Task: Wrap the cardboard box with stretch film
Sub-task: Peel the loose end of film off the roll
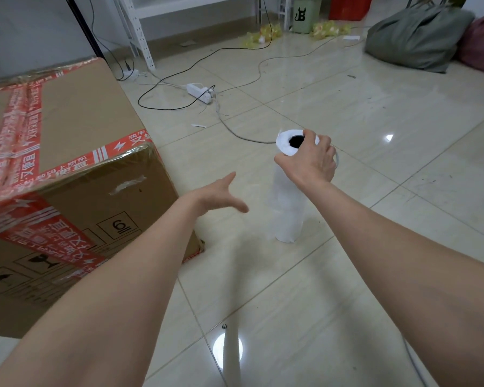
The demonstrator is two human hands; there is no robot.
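A large brown cardboard box [76, 129], sealed with red printed tape, stands on the tiled floor at the left. A white roll of stretch film [288, 213] stands upright on the floor to the right of the box. My right hand [310, 160] grips the top rim of the roll from above. My left hand [221, 196] hovers between the box and the roll, fingers spread, holding nothing and touching neither.
A white power strip [200, 92] and black and grey cables [235, 129] lie on the floor behind the roll. A grey-green bag [414, 37] sits far right, a green bin [305, 13] and white shelving [140, 32] at the back. A white pole [231, 356] stands near me.
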